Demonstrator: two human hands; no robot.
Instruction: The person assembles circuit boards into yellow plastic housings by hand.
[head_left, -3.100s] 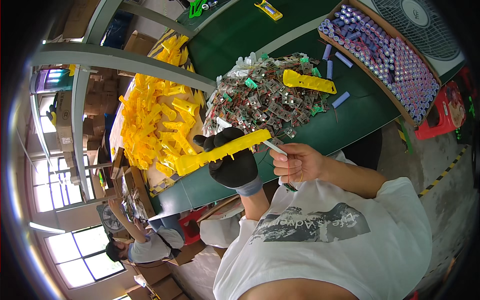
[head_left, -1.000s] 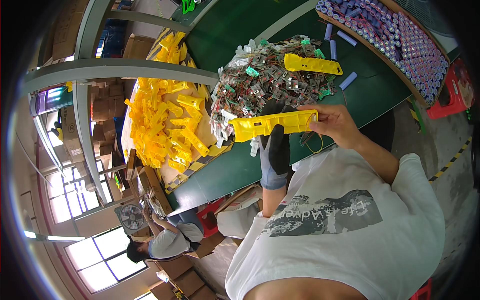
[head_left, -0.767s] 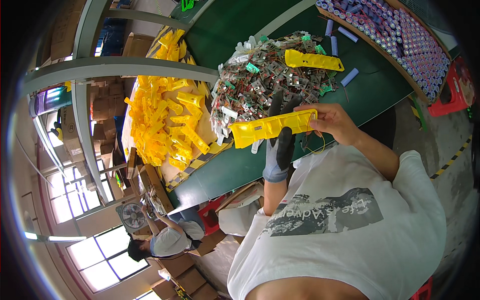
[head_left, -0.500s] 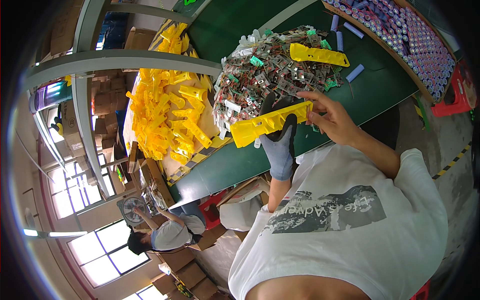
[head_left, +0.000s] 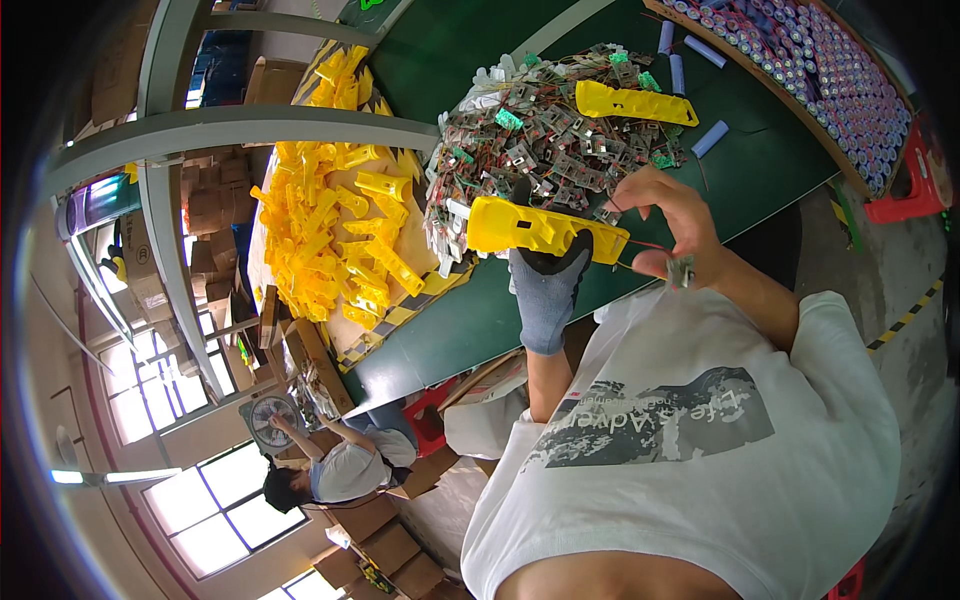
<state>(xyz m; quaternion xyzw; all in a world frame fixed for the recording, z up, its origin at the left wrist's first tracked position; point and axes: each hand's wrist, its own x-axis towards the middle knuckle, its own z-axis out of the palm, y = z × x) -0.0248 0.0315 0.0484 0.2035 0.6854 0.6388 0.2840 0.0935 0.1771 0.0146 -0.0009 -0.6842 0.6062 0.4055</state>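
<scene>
My left hand point(head_left: 550, 290), in a grey and black glove, is closed around the middle of a long yellow plastic housing point(head_left: 545, 228). The housing is tilted, its open, ribbed side partly showing. At its right end is my bare right hand point(head_left: 680, 222), with fingers curled and the thumb below them. Thin wires run from the housing's end into this hand. A small greenish circuit board point(head_left: 681, 272), slightly blurred, hangs by the thumb; the exact grip on it is partly hidden. Just beyond both hands lies a heap of wired circuit boards point(head_left: 540, 140).
Another yellow housing point(head_left: 635, 103) lies on the heap. Many more yellow housings point(head_left: 320, 230) cover a board at left, beside a grey metal frame point(head_left: 260, 128). Several blue cylindrical cells point(head_left: 710, 139) lie on the green table point(head_left: 430, 345); a box of cells point(head_left: 840, 90) stands far right. Someone sits behind.
The yellow housing has turned in my left hand, showing more of its inside. My right hand has come off its end and moved slightly right; wires and a small board now show there.
</scene>
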